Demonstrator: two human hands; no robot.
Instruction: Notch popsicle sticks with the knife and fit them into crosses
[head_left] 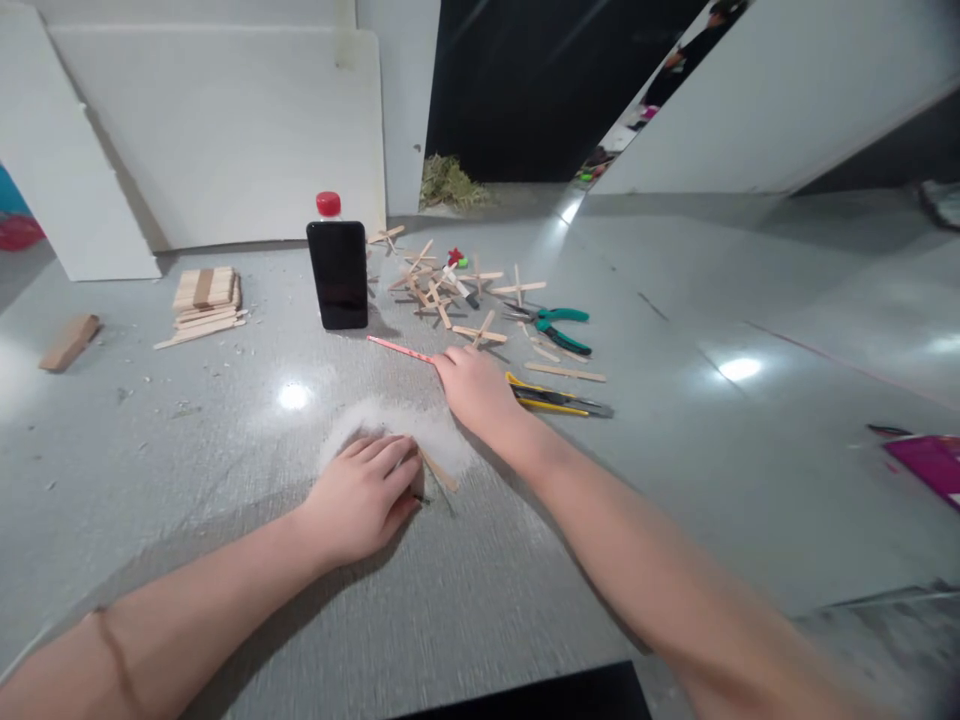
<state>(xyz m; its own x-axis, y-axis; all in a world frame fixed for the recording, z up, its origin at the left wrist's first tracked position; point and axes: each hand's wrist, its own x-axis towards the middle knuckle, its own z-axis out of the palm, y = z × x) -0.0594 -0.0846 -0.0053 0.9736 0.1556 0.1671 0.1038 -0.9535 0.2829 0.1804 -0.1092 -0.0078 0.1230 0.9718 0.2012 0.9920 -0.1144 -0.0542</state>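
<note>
My left hand (366, 495) lies low over the grey table, fingers curled down on one end of a wooden craft stick (441, 473); the rest of the stick pokes out to the right. Pale white powder or scuffing (442, 425) surrounds that spot. Farther forward, my right hand (476, 390) has its fingertips closed at the right end of a slim pink pencil (397, 347), which points left toward a black phone. Just right of this hand lies a yellow-and-black tool (559, 398), possibly a utility knife. My palm and wrist hide part of it.
The black phone (339, 275) stands upright against a red-capped bottle (328, 205). Behind the pencil are several crossed craft sticks (435, 290) and green-handled pliers (555, 325). Stacked craft sticks (206, 300) and a wooden block (69, 343) sit left. White panels (225, 130) stand behind.
</note>
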